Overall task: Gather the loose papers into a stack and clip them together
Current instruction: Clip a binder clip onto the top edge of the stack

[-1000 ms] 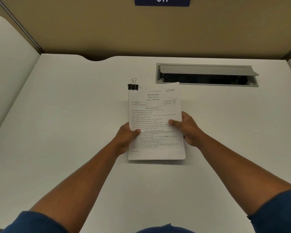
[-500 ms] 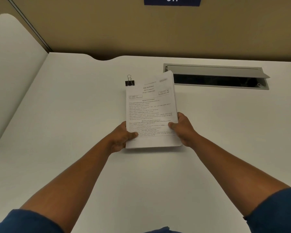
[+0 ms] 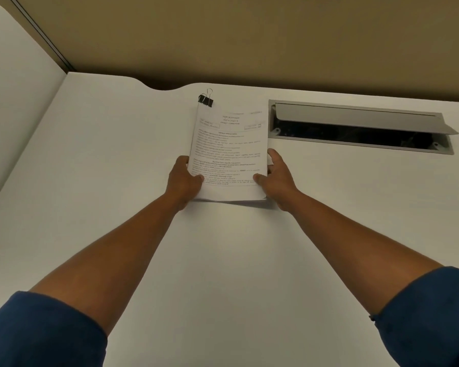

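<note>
One paper stack, long axis running away from the person, lies on the white desk gripped at its sides by left hand and right hand, one black binder clip at its far left corner

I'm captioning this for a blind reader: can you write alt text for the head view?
Both hands, left hand and right hand, hold a paper stack by its sides above a white desk; a black binder clip sits at its far left corner.

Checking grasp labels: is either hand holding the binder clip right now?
No. Both the left hand and right hand grip the paper stack by its sides; the binder clip sits untouched at the stack's far left corner.
</note>
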